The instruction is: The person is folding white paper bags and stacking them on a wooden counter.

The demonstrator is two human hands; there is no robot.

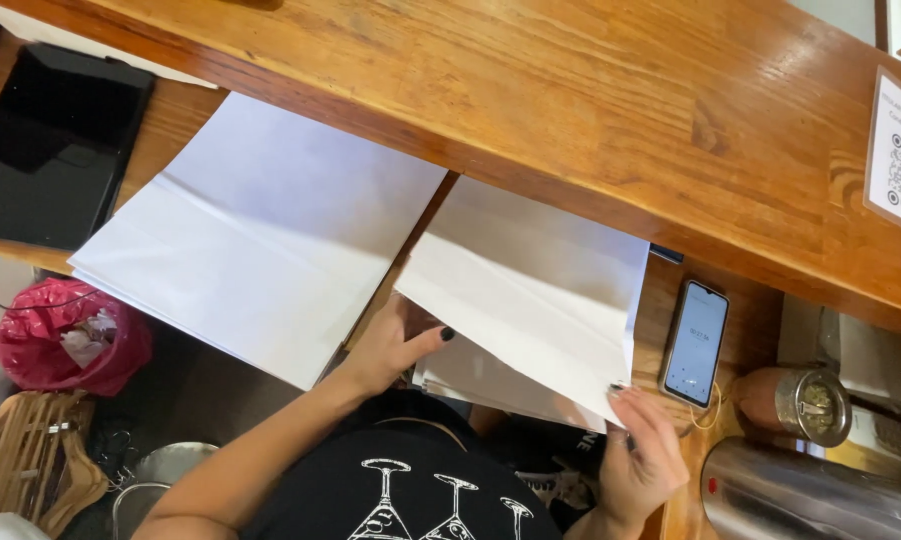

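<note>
I see my left hand (386, 345) flat under the near left edge of a stack of white paper bags (531, 290), thumb on top, so its grip pinches that edge. My right hand (643, 462) has its fingertips on the stack's near right corner, a light pinch rather than a clenched grip. The stack lies on the lower wooden worktop (661, 320), partly tucked under the raised counter (571, 100) and overhanging the near edge toward me.

My worry is that the overhanging sheets could fan out and slide off the edge if either pinch loosens, and a sideways nudge could knock the phone (697, 343) just beside the stack.

I count two stacks of white bags, the second (261, 230) to the left, one phone, one dark tablet (56, 140), one metal cup (801, 403).
</note>
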